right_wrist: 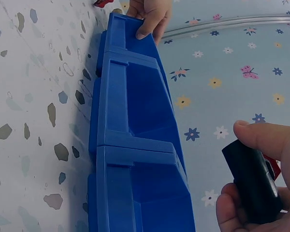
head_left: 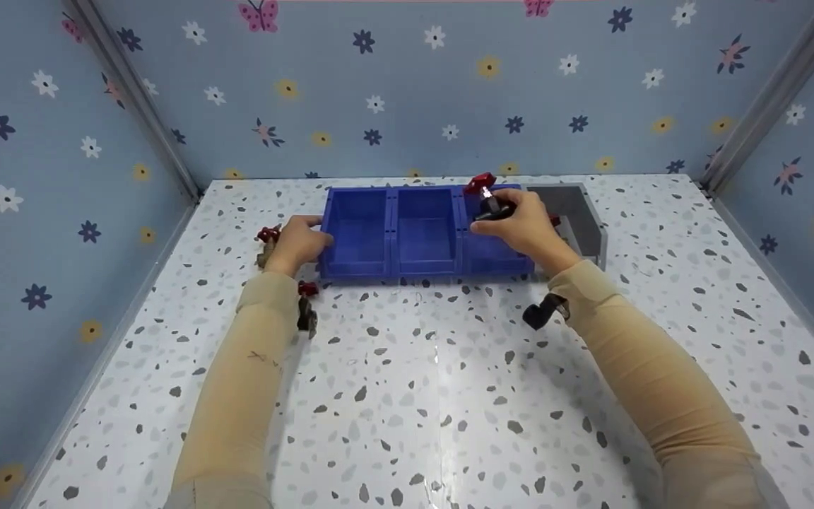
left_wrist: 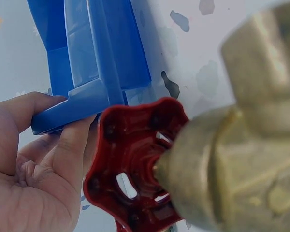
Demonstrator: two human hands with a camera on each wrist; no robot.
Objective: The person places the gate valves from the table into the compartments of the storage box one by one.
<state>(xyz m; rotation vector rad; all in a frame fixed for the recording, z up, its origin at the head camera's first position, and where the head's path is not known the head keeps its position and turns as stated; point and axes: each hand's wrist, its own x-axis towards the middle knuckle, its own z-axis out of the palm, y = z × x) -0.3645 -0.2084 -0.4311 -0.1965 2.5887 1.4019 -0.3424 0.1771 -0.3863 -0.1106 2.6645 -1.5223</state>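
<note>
My left hand (head_left: 299, 244) grips the left side wall of a row of three blue bins (head_left: 357, 269), its thumb over the rim in the left wrist view. Above the right-hand bin, my right hand (head_left: 528, 225) pinches a black valve (head_left: 493, 210) by its body. The valve's red handwheel (head_left: 479, 184) points up, clear of the bin. The right wrist view shows its dark tube-like body (right_wrist: 253, 181) between thumb and fingers. Beside my left hand lies a brass valve (left_wrist: 251, 159) with a red handwheel (left_wrist: 130, 169).
A grey bin (head_left: 596, 219) adjoins the blue row on the right, partly behind my right hand. Another black valve with a red handwheel (head_left: 307, 311) lies by my left forearm. A black fitting (head_left: 540, 313) lies beside my right sleeve. Patterned walls (head_left: 407, 85) enclose the speckled table.
</note>
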